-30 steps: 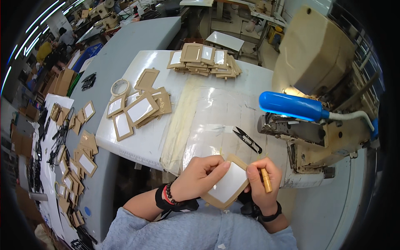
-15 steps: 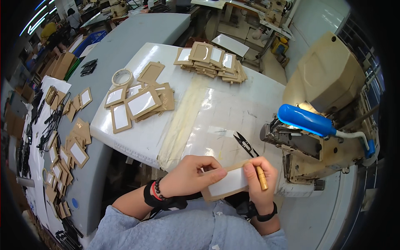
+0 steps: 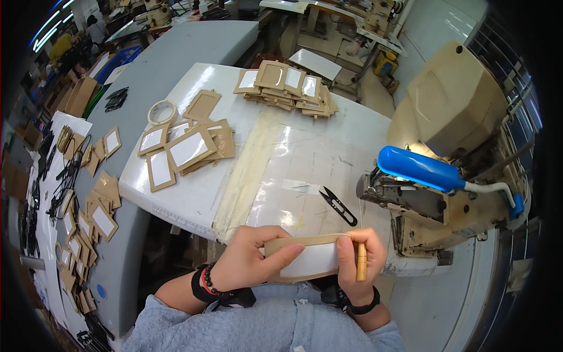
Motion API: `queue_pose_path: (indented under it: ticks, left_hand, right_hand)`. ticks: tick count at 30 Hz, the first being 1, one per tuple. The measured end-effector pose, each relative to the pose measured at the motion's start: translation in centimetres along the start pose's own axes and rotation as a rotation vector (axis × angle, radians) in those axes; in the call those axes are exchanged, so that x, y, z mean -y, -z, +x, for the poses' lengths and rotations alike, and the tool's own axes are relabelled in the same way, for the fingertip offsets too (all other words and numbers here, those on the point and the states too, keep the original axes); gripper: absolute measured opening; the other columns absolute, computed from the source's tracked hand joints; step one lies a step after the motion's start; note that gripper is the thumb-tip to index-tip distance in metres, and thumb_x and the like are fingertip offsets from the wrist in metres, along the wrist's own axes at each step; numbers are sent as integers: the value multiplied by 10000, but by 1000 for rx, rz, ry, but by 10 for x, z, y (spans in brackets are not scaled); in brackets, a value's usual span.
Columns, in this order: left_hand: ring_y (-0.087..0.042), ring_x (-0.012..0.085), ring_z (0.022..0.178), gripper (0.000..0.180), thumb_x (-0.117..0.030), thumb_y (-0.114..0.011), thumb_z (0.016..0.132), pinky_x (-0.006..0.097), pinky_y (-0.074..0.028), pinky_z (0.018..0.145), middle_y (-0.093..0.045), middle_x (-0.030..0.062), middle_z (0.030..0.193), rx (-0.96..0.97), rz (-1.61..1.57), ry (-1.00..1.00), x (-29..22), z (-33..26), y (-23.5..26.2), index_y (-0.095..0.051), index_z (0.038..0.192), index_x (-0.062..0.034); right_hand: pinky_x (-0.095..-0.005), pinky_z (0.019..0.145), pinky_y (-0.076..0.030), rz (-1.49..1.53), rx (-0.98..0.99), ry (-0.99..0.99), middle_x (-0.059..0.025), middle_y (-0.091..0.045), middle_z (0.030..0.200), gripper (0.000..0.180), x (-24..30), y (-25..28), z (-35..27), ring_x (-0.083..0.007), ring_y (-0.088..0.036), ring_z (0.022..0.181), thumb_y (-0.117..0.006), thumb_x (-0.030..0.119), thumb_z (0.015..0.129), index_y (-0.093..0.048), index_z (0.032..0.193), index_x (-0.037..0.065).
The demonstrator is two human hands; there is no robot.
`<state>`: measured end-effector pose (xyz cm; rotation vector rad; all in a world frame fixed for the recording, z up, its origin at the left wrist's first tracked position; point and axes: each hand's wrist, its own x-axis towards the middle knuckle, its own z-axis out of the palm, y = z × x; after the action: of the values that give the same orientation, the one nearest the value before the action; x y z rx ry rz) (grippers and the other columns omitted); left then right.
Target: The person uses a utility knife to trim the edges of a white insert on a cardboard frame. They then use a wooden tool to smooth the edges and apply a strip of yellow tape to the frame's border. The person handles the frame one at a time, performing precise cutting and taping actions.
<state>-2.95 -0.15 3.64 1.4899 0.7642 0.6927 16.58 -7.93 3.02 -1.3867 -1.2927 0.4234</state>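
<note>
A tan card holder with a white window (image 3: 311, 260) is held in front of my body, tilted, with its upper tan edge facing up. My left hand (image 3: 249, 258) grips its left end, the thumb lying over the front. At the other end, the thumb and fingers of my right hand (image 3: 365, 255) pinch its corner. Tucked in that same hand is a small tool with a wooden handle (image 3: 362, 267); its working tip cannot be made out. A thin pale line rises above this hand, thread or metal I cannot tell. Black thread snips (image 3: 338, 206) lie beyond my hands.
To the right stands a sewing machine (image 3: 451, 100) with a blue lamp (image 3: 419, 168). Stacked card holders (image 3: 281, 79) sit at the table's far side, others (image 3: 190, 146) at left beside a tape roll (image 3: 162, 112). More holders (image 3: 104, 222) lie on the grey table (image 3: 132, 234).
The card holder has tipped so its upper edge shows more and sits more level. My left hand has shifted slightly left along it. The wooden handle now points straighter down. The whole view has shifted slightly.
</note>
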Motion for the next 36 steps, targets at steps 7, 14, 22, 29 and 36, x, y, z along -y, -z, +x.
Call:
queue_pose_path:
  ticks: [7, 14, 22, 29, 36]
  left_hand:
    - [-679, 145, 775, 288, -136, -630, 945, 285, -583, 710, -690, 101, 965, -38, -516, 91, 9, 5, -14, -567, 1149, 57]
    - [-700, 164, 797, 315, -226, -596, 980, 268, -585, 703, -704, 135, 944, -119, -542, 132, 8, 19, -3, -572, 1108, 62]
    - [-698, 155, 725, 321, -241, -639, 956, 265, -587, 686, -709, 147, 873, -128, -526, 178, -12, 19, -5, -602, 1028, 69]
    - [-695, 143, 746, 314, -225, -637, 955, 261, -583, 693, -710, 128, 880, -83, -466, 177, -17, 15, -10, -615, 1047, 74]
    - [-672, 131, 782, 428, -337, -456, 1040, 270, -563, 709, -690, 104, 926, -110, -494, 105, -2, 7, -28, -622, 1080, 56]
  right_hand:
    - [-207, 569, -366, 376, -267, -146, 41, -511, 670, 200, -12, -4, -4, -24, -441, 618, -613, 169, 965, -560, 844, 19]
    - [-251, 605, -499, 614, 31, -401, -65, -614, 743, 338, -2, 6, 5, -122, -604, 640, -429, 292, 1048, -544, 902, 9]
    - [-239, 569, -486, 725, 189, -568, -117, -671, 777, 415, -1, 23, 12, -179, -661, 599, -346, 304, 1065, -575, 921, -11]
    - [-295, 529, -550, 726, 285, -520, -103, -645, 736, 358, -3, 33, 9, -167, -650, 611, -415, 291, 1045, -565, 910, -4]
    - [-239, 569, -516, 542, 280, -374, -92, -658, 788, 220, 10, 31, 1, -134, -650, 637, -538, 200, 1007, -559, 898, 9]
